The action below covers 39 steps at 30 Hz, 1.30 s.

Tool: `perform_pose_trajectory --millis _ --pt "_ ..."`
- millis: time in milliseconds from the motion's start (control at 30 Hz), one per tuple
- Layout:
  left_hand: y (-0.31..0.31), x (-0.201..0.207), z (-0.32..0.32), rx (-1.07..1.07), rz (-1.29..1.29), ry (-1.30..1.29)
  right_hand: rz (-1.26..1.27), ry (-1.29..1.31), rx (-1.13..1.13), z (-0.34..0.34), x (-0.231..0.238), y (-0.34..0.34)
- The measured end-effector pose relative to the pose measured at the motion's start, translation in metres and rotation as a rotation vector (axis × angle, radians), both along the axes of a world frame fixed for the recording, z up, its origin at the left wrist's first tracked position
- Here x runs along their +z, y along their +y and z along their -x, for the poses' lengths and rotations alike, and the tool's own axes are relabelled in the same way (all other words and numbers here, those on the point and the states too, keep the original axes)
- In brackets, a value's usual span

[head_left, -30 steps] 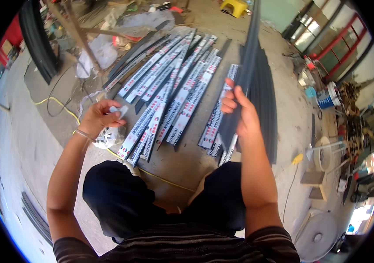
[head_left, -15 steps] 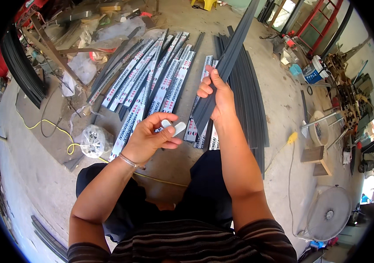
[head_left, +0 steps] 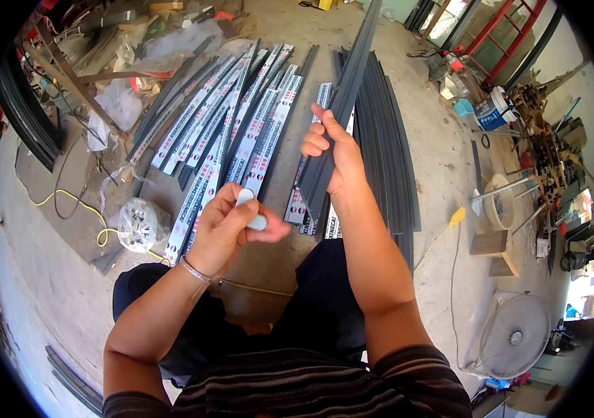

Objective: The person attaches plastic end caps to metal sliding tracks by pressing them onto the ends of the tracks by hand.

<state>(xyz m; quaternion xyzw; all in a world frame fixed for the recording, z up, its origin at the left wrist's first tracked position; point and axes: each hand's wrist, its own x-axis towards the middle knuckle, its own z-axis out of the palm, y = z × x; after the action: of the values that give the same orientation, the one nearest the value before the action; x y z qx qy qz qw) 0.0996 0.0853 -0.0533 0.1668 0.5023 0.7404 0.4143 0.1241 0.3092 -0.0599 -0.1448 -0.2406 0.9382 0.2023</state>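
Clamped in the right hand (head_left: 335, 150): a dark grooved profile (head_left: 354, 76), with the thumb laid along its upper face and the fingers curled round its left edge. Slants up from that grip toward the far edge of the floor (head_left: 440, 181), and down to a lower end just left of the right wrist.

Pinched between thumb and fingers of the left hand (head_left: 231, 223): a pale piece (head_left: 245, 196), smooth and rounded at the end. Shows both above and below the thumb; cannot tell whether as one piece or two. Blurs at the outer fingers of this hand. On the left wrist, a thin bracelet (head_left: 194, 270).

Hands apart from each other, with the left one nearer the body and to the left of the profile's lower end, near it but with a gap in view.

On the floor beyond the left hand, film-covered strips (head_left: 199, 202) in a loose heap, some crossing others. More of the same partly behind the held profile. To the right of the right hand, dark strips (head_left: 387, 146) side by side, pointing toward the floor's far edge. Left of the left hand, a clear plastic bag (head_left: 142, 224) with small pieces inside, beside a yellow cable (head_left: 87, 209). Toward the floor's right edge, a yellow plug (head_left: 458, 216), a round fan (head_left: 515, 336) and a bucket (head_left: 494, 111).
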Motion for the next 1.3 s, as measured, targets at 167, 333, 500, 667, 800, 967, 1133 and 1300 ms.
perform_pose_trajectory --millis 167,333,500,667,800,967,1133,1300 --pt "-0.007 -0.006 -0.003 -0.151 -0.024 -0.117 0.193 0.035 0.08 0.003 -0.005 -0.001" --pt "-0.004 -0.004 -0.004 -0.183 -0.055 -0.255 0.255 0.036 0.122 0.004 -0.01 -0.005" --pt "-0.004 -0.005 -0.002 -0.21 0.046 -0.081 0.225 0.019 0.137 0.007 -0.008 -0.016" --pt "-0.007 -0.008 -0.002 -0.23 0.106 -0.058 0.104 0.002 0.122 0.009 -0.009 -0.022" --pt "-0.006 -0.009 -0.003 -0.216 0.183 -0.061 0.045 0.008 0.126 0.007 -0.008 -0.025" --pt "-0.005 -0.019 0.0 -0.216 0.243 -0.138 -0.037 0.0 0.117 0.006 -0.005 -0.028" --pt "-0.003 -0.022 -0.004 -0.196 0.21 -0.164 -0.042 0.016 0.115 0.004 -0.009 -0.027" --pt "-0.002 -0.024 -0.002 -0.167 0.236 -0.103 -0.054 0.028 0.113 0.003 -0.011 -0.029"
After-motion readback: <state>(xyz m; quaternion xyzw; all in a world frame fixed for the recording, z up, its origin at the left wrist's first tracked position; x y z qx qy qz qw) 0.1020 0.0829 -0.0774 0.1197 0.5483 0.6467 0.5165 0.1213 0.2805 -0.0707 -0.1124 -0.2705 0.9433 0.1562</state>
